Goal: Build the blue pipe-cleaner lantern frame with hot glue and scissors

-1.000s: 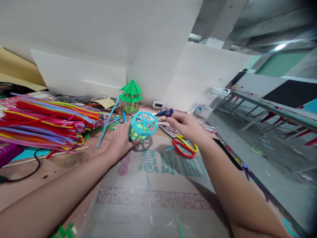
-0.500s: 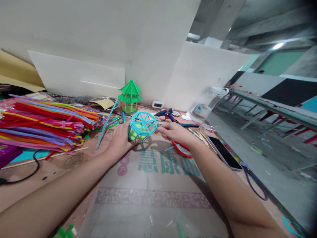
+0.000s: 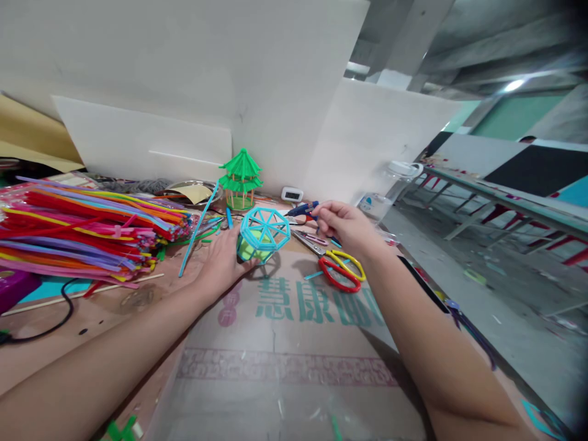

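Observation:
My left hand point(image 3: 225, 257) is closed round the lower left side of a small model pavilion frame point(image 3: 265, 228). Its light blue octagonal top has spokes meeting in the middle, with a yellow-green base point(image 3: 253, 246) underneath. My right hand point(image 3: 342, 223) is raised to the right of it, fingers curled together beside the dark blue glue gun point(image 3: 299, 210). The hand covers the gun's handle, and whether the fingers touch it is hidden. Scissors point(image 3: 340, 278) with red and yellow handles lie just below this hand.
A green-roofed pagoda model point(image 3: 242, 177) stands behind, near a small white digital clock point(image 3: 292, 194). Bundles of coloured pipe cleaners point(image 3: 87, 226) fill the left side. At right are a clear bottle point(image 3: 388, 190) and a phone point(image 3: 425, 285) partly behind my forearm.
My right hand has left the side of the blue frame and moved right and up to the glue gun, uncovering the scissors. My left hand and the frame have stayed put.

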### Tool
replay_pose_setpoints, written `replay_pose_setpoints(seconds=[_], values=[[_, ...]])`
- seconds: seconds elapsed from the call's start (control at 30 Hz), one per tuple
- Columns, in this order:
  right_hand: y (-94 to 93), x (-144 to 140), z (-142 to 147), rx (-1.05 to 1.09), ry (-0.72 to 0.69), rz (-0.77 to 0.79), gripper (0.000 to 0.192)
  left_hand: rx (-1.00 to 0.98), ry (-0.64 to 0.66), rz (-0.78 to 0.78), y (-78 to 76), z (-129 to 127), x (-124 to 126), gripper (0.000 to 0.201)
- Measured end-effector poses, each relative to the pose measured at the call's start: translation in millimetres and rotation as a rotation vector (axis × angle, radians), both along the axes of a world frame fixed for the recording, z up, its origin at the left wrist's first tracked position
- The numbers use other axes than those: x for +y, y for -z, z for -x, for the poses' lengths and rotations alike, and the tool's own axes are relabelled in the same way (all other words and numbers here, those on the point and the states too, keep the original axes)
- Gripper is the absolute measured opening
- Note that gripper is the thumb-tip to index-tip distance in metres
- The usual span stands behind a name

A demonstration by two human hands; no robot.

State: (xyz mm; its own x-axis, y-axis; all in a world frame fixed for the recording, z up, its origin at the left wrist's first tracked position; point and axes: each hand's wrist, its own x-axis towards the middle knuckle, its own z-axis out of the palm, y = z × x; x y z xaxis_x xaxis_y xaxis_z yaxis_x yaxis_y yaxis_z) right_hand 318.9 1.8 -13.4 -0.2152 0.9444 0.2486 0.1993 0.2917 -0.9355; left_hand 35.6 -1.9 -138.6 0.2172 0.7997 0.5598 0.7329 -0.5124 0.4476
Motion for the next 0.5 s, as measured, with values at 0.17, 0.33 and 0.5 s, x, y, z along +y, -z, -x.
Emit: replay_pose_setpoints(seconds=[0.17, 0.33, 0.5], values=[[-24.4, -7, -24, 0.096, 0.172, -0.257, 0.015, 0.012, -0.006, 0.034, -2.2, 0, 0, 0.065], [-34.5, -13, -34, 0.045, 0.24, -0.317, 0.01, -0.008, -0.009, 0.039, -3.9, -2, -1, 0.063], [-28.6, -12, -26, -0.167, 0.279, -0.358, 0.022, -0.012, -0.016, 0.007, -0.8, -2, 1, 0.064]])
